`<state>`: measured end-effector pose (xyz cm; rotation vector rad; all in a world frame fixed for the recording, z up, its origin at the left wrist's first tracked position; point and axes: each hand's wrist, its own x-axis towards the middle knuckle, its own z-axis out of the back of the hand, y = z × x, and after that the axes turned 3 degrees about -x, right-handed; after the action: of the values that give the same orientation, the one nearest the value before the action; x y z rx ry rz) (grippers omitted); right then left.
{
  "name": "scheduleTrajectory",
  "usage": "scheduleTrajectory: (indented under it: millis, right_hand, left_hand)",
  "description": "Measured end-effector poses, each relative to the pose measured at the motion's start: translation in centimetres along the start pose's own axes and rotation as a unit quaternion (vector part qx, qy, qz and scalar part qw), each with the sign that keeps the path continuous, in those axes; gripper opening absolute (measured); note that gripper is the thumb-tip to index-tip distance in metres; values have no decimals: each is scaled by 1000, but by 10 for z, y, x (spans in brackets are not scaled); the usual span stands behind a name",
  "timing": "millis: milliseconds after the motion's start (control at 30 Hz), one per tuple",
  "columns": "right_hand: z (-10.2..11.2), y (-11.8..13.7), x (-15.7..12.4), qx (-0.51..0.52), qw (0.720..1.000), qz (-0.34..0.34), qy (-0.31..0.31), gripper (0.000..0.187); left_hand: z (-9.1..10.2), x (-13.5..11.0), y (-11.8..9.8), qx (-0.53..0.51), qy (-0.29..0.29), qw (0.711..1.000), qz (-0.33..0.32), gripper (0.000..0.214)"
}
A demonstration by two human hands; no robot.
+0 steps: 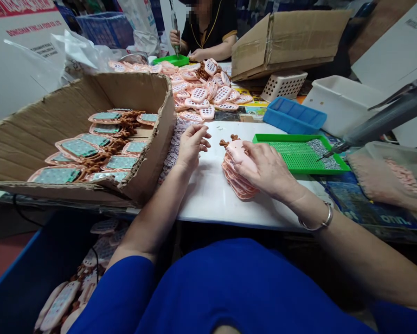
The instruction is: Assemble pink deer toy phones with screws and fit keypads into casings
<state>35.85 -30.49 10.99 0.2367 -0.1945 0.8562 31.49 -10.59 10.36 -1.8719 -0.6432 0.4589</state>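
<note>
My left hand [193, 146] hovers above the white tabletop [204, 195], fingers loosely bent and apart, with nothing visible in them. To its right, my right hand [267, 169] is curved over the top pink plastic piece [236, 150] of a short stack, thumb and fingers on its edges. Beneath it lie several similar pink pieces [241, 188] with patterned rims. A brown bone-shaped end [230, 140] sticks out at the back of the stack. My right palm covers part of the top piece.
Left stands a cardboard box [131, 181] with pink-rimmed, teal-faced pieces. A green tray [281, 155] with small screws lies right, below a hanging screwdriver [336, 147]. Behind are a pile of pink pieces [197, 95], a blue bin [293, 115] and a co-worker [215, 37]. A blue crate [23, 273] stands lower left.
</note>
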Motion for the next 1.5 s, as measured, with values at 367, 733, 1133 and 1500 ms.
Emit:
scheduleTrajectory:
  millis: [367, 733, 1133, 1500]
  right_hand:
    - [4, 1, -3, 27, 994, 11, -104, 53]
    - [35, -14, -60, 95, 974, 110, -172, 56]
    - [11, -48, -99, 131, 958, 139, -213, 64]
    - [33, -51, -104, 571, 812, -111, -55, 41]
  left_hand:
    - [-3, -6, -4, -9, -44, 996, -74, 8]
    - [-44, -114, 6, -54, 304, 948, 74, 59]
    - [-70, -141, 37, 101, 244, 964, -4, 31]
    - [-60, -152, 34, 236, 324, 904, -148, 28]
